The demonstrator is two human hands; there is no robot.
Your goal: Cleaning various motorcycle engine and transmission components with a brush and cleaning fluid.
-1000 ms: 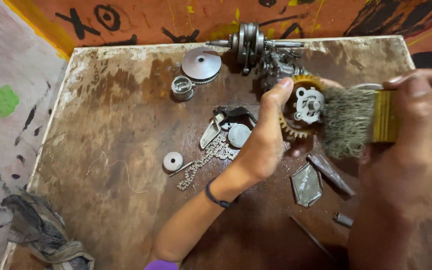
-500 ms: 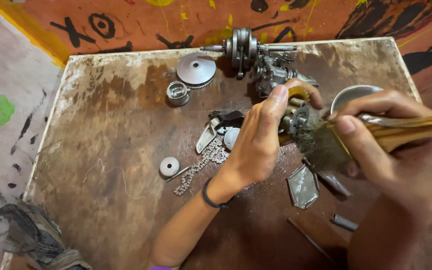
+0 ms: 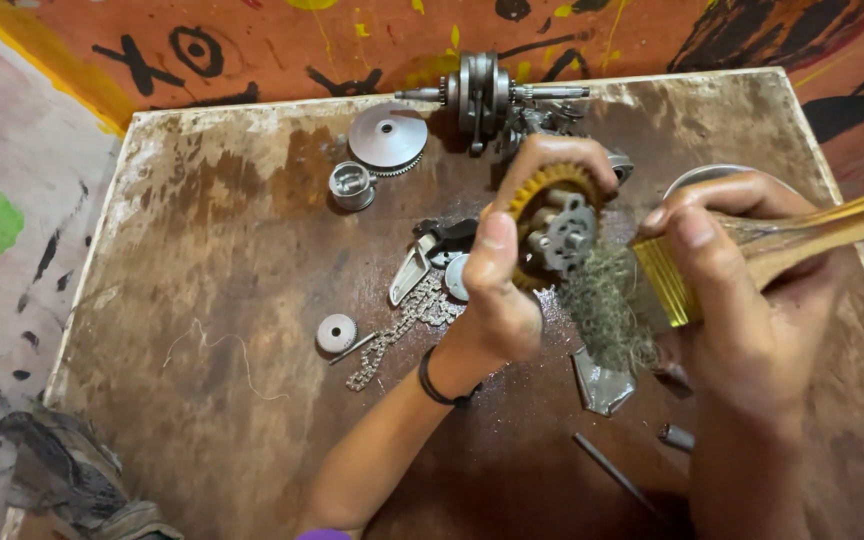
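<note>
While the left hand [image 3: 512,270] has its fingers clamped around a yellow-toothed gear assembly [image 3: 555,228], held up over the far middle of the stained tabletop [image 3: 202,240], the right hand [image 3: 742,290] grips a paintbrush [image 3: 692,275] with its dirty bristles touching the gear. Crankshaft [image 3: 482,92] sits at the far edge, with a round disc [image 3: 387,138] and small piston [image 3: 352,185] beside it. A chain [image 3: 402,330] lies mid-table.

Stained brown tabletop [image 3: 202,300] — orange painted wall [image 3: 282,50] behind (black scribbles)
</note>
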